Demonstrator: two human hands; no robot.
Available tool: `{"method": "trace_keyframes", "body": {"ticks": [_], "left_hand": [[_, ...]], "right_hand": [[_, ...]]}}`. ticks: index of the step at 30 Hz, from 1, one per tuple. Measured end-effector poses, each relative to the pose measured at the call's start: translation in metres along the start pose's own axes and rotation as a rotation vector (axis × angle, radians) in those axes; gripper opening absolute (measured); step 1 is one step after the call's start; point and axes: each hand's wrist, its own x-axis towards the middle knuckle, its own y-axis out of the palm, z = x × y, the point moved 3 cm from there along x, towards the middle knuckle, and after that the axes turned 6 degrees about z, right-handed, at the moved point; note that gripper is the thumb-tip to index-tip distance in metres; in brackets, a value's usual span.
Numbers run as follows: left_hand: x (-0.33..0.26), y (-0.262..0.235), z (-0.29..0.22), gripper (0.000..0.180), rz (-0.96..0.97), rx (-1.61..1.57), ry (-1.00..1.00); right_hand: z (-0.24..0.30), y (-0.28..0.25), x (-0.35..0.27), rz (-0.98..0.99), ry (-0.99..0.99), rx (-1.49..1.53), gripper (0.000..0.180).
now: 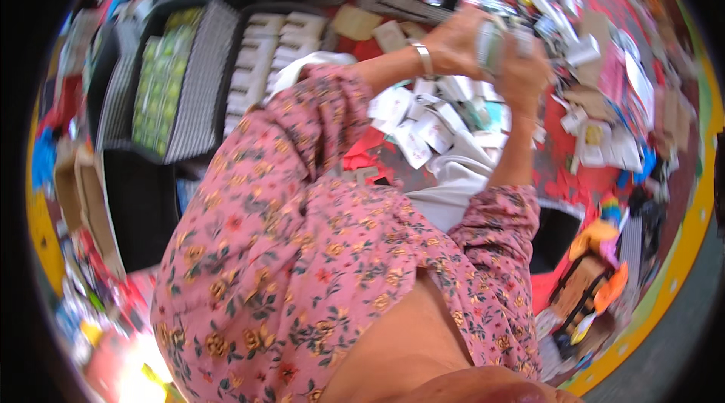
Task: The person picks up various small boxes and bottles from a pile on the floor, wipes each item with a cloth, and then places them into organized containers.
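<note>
Both my hands meet at the upper middle around a small stack of white and pale green packets (492, 42). My left hand (457, 44), with a silver bracelet on its wrist, grips the stack from the left. My right hand (522, 71) closes on it from the right. Below the hands lies a loose heap of small white packets (427, 120) on a white cloth (461, 176). My pink flowered sleeves fill the lower middle of the view.
A black striped tray of green packets (160, 82) and another of white packets (264, 52) stand at the left. Scattered packets and cartons (596, 101) cover the red mat at the right. A cardboard box (79, 191) sits at the far left, a colourful bag (593, 282) at the lower right.
</note>
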Motion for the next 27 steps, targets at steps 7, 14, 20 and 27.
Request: {"method": "trace_keyframes", "body": {"ticks": [7,14,20,27], "left_hand": [[-0.004,-0.028,-0.002,0.083,-0.246,0.035,-0.101],[-0.027,-0.14,-0.002,0.089,-0.486,0.306,-0.256],[-0.206,-0.237,-0.014,0.088,-0.645,0.527,-0.562],[-0.337,-0.23,-0.013,0.082,-0.738,0.368,-0.952]], "right_hand": [[-0.027,-0.007,-0.005,-0.092,0.598,0.486,0.033],[-0.008,0.007,0.001,0.022,0.514,0.371,0.04],[-0.019,0.024,-0.002,0.075,0.466,0.44,0.032],[-0.063,0.064,0.002,0.279,0.447,0.488,0.037]]}}
